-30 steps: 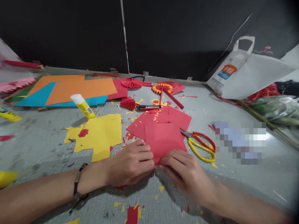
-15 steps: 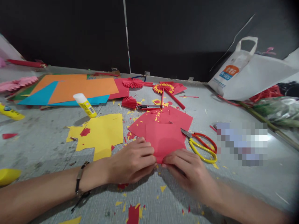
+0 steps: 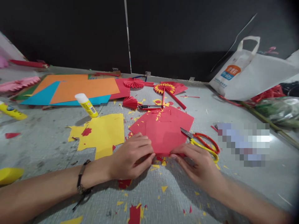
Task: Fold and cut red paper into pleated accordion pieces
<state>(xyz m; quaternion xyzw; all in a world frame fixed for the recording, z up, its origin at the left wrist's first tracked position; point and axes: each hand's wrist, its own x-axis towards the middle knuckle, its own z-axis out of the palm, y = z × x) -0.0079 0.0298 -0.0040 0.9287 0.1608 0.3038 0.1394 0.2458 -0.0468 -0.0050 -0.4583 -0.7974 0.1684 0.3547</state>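
Observation:
A red paper sheet (image 3: 163, 137) lies in front of me over a larger red sheet (image 3: 181, 115). My left hand (image 3: 133, 155) pinches its near edge at the left corner. Thumb and fingers of my right hand (image 3: 196, 163) grip the same edge farther right. Along that edge runs a narrow folded strip. Scissors (image 3: 205, 143) with red and yellow handles lie just beyond my right hand, blades over the red paper. Cut yellow paper (image 3: 105, 129) with a red flower-shaped piece (image 3: 86, 132) on it is left of my left hand.
A glue stick (image 3: 87, 105) stands behind the yellow paper. Orange sheets (image 3: 86, 90) and blue ones are stacked at the back left. A box cutter (image 3: 150, 106) and folded fans (image 3: 164, 88) lie at the back centre. A white bag (image 3: 254, 74) stands at the back right. Paper scraps litter the surface.
The near edge of the red sheet has moved slightly away from me. My right hand has shifted a little right along it, so the hands are farther apart.

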